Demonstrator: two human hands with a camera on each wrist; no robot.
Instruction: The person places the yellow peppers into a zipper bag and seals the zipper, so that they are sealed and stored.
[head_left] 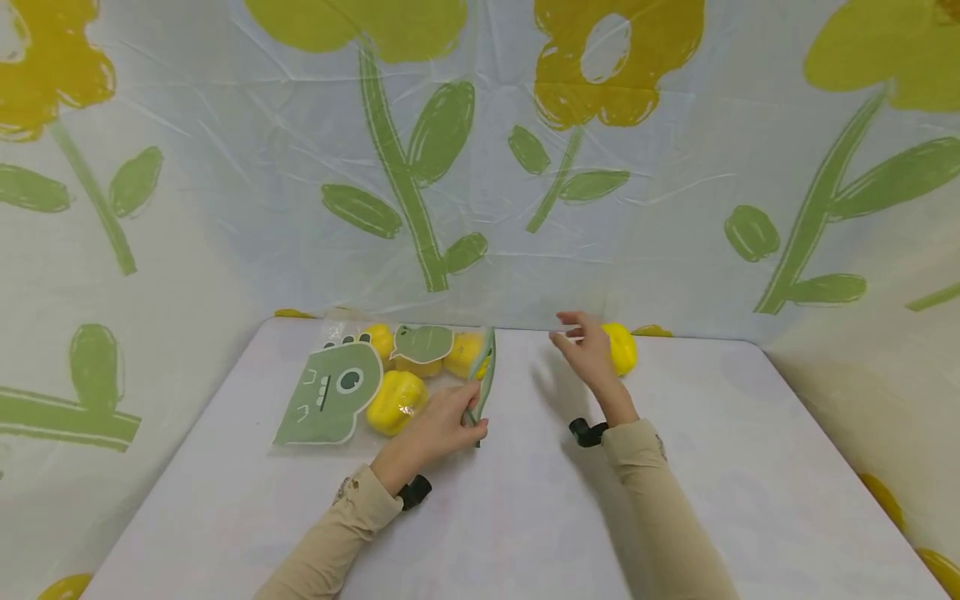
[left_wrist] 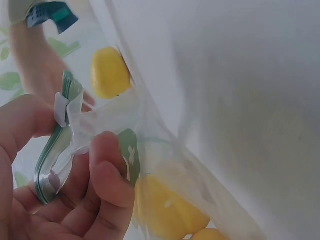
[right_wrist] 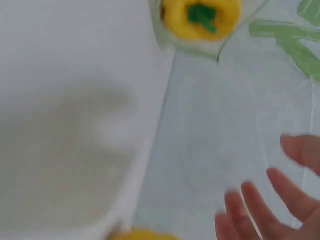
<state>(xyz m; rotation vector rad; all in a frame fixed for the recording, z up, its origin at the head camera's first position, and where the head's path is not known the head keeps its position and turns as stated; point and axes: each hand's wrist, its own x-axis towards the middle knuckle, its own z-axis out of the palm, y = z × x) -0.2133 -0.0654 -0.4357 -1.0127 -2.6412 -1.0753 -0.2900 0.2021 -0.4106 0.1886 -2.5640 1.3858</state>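
A clear zip bag with a green cartoon monster print lies on the left of the table, holding several yellow bell peppers. My left hand grips the bag's green-edged opening, and in the left wrist view its thumb and fingers are around the zip strip with a white slider. One pepper inside the bag shows a green stem in the right wrist view. To the right of the bag my right hand is raised with fingers spread, holding nothing. A loose yellow bell pepper stands just beyond it, partly hidden by the hand.
The white table reaches back to a hanging cloth printed with flowers, which also surrounds both sides. Small black cameras are strapped at both wrists, below beige sleeves.
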